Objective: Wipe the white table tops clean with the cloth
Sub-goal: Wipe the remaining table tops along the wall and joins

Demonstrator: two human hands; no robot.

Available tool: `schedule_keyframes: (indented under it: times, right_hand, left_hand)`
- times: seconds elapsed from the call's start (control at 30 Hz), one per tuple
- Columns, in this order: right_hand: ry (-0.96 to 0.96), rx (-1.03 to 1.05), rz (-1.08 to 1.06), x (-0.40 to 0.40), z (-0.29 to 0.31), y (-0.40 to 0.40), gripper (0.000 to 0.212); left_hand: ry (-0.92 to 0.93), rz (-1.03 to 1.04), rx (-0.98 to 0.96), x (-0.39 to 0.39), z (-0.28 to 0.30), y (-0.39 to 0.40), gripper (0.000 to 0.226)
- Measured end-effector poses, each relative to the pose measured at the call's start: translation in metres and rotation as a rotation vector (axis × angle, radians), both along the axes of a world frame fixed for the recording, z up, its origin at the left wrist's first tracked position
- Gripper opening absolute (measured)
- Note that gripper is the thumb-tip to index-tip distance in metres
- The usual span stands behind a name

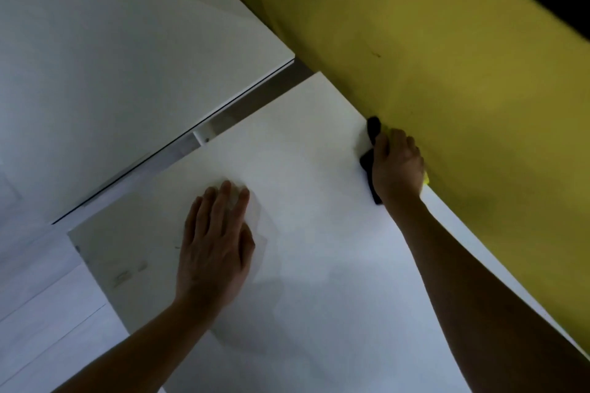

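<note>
Mid-wipe, the right hand [397,163] grips the dark cloth [370,150] against the yellow wall [447,57] while the left hand [217,242] lies flat, fingers straight, on the white desk [319,265]; next, probably drag the cloth along that edge.

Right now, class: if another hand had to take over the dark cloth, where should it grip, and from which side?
Probably at the dark cloth's free end beyond the right hand's fingertips, approaching from the open table top side. The yellow wall blocks the other side, and the hand covers the middle.
</note>
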State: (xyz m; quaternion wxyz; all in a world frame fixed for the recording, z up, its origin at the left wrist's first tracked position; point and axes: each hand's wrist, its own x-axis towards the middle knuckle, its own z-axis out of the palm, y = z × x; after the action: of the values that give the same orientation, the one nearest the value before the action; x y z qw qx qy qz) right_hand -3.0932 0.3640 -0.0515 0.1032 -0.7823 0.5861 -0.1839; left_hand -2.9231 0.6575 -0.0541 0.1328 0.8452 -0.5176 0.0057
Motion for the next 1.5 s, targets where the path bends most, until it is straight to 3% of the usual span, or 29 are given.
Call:
schedule_keyframes:
  times: [0.17, 0.5, 0.6, 0.7, 0.9, 1.0, 1.13, 1.37, 1.5]
  right_hand:
    - [0.070, 0.039, -0.059, -0.014, -0.001, 0.005, 0.038]
    - [0.086, 0.103, 0.206, 0.133, 0.011, -0.043, 0.042]
    - [0.040, 0.095, 0.213, 0.119, 0.008, -0.041, 0.042]
    - [0.000, 0.117, 0.163, 0.079, 0.006, -0.029, 0.041]
    - [-0.026, 0.070, 0.005, -0.070, 0.003, 0.018, 0.038]
    - [0.003, 0.059, -0.034, -0.105, 0.004, 0.030, 0.034]
    - [0.021, 0.054, -0.066, -0.096, 0.006, 0.025, 0.031]
    - [0.046, 0.193, -0.009, 0.001, 0.018, -0.005, 0.038]
    - [0.014, 0.156, -0.005, -0.015, 0.013, -0.002, 0.038]
  left_hand:
    - [-0.013, -0.031, -0.026, -0.006, -0.002, -0.006, 0.058]
    - [0.038, -0.272, -0.007, -0.018, 0.002, -0.025, 0.059]
    - [0.081, -0.394, 0.039, -0.065, 0.006, -0.050, 0.062]
    - [0.091, -0.331, 0.058, -0.109, 0.005, -0.067, 0.063]
    - [0.042, -0.271, 0.059, -0.118, 0.007, -0.076, 0.062]
    - [0.045, -0.265, 0.072, -0.120, 0.008, -0.077, 0.063]
    - [0.044, -0.262, 0.075, -0.120, 0.010, -0.080, 0.064]
    - [0.034, -0.267, 0.092, -0.119, 0.012, -0.079, 0.066]
    - [0.027, -0.284, 0.087, -0.116, 0.009, -0.080, 0.066]
